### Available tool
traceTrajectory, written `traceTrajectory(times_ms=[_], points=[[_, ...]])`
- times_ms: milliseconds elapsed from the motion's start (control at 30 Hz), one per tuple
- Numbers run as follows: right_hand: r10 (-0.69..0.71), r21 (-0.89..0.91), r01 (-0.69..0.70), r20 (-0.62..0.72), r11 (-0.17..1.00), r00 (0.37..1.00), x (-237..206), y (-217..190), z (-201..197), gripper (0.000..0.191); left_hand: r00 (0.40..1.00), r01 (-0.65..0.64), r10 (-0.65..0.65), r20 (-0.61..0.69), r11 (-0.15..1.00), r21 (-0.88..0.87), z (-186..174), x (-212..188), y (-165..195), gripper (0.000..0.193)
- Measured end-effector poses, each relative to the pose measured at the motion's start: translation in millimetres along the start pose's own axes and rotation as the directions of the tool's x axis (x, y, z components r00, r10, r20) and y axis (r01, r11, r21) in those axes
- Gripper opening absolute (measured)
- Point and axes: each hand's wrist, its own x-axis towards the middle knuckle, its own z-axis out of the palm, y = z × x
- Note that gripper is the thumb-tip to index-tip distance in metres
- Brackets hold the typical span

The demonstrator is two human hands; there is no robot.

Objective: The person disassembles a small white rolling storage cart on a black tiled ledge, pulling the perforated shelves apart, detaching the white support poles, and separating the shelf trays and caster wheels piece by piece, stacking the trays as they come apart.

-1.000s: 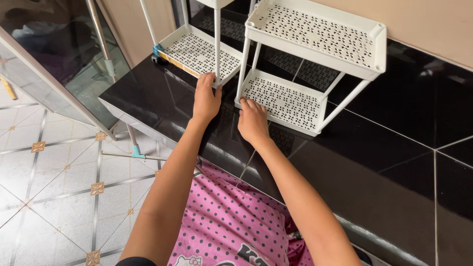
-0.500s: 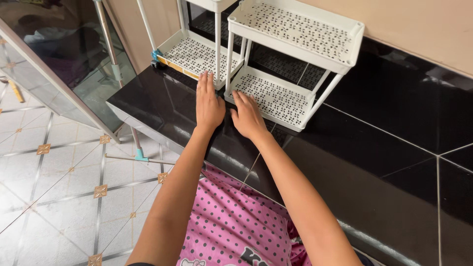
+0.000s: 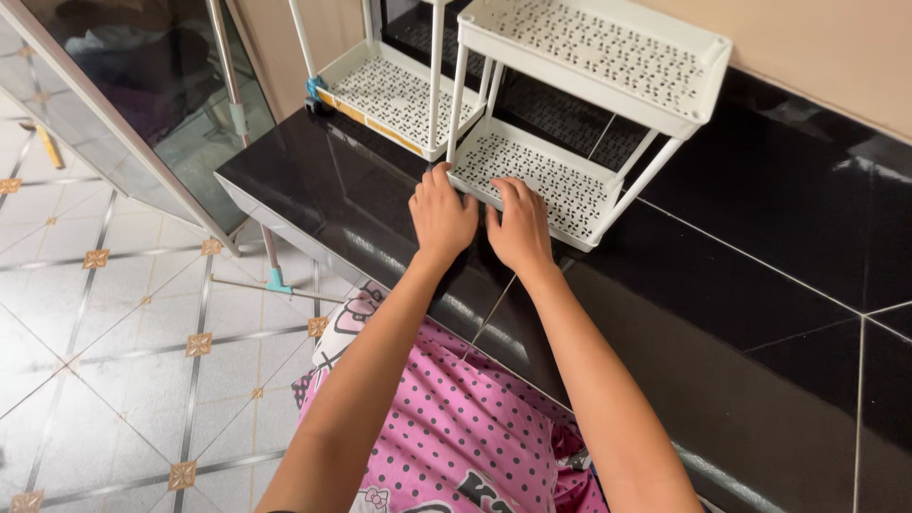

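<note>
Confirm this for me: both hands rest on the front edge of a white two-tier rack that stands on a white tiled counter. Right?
Not quite. The counter is glossy black tile, not white, as the head view shows. The rest holds: the left hand and the right hand rest on the front edge of the white two-tier rack.

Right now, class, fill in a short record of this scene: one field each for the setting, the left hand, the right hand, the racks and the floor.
Setting: glossy black tiled counter against a beige wall.
Left hand: left hand flat on the counter, fingers at the front corner of the near rack's lower shelf.
Right hand: right hand beside it, fingers resting on that shelf's front edge.
Racks: near rack, white, perforated, two tiers; far rack to its left.
Floor: pale tiles with small brown diamonds.
</note>
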Motion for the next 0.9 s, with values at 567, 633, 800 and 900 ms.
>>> traceTrajectory(times_ms=[567, 633, 800, 900], points=[[0.384, 0.042, -0.404, 0.237, 0.914, 0.892, 52, 10, 38, 0.028, 0.992, -0.097, 0.063, 0.112, 0.938, 0.332, -9, 18, -29, 0.065], [0.363, 0.057, -0.385, 0.232, 0.921, 0.903, 65, 13, 40, 0.025, 0.985, -0.147, 0.108, 0.131, 0.931, 0.334, -12, 12, -31, 0.071], [0.207, 0.52, -0.266, 0.169, 0.812, 0.964, 97, 17, 76, 0.029, 0.982, -0.129, 0.078, 0.169, 0.942, 0.311, -15, 10, -32, 0.071], [0.303, 0.673, -0.37, 0.222, 0.64, 0.927, 107, 17, 100, 0.033, 0.979, -0.131, 0.076, 0.189, 0.946, 0.297, -17, 13, -35, 0.068]])
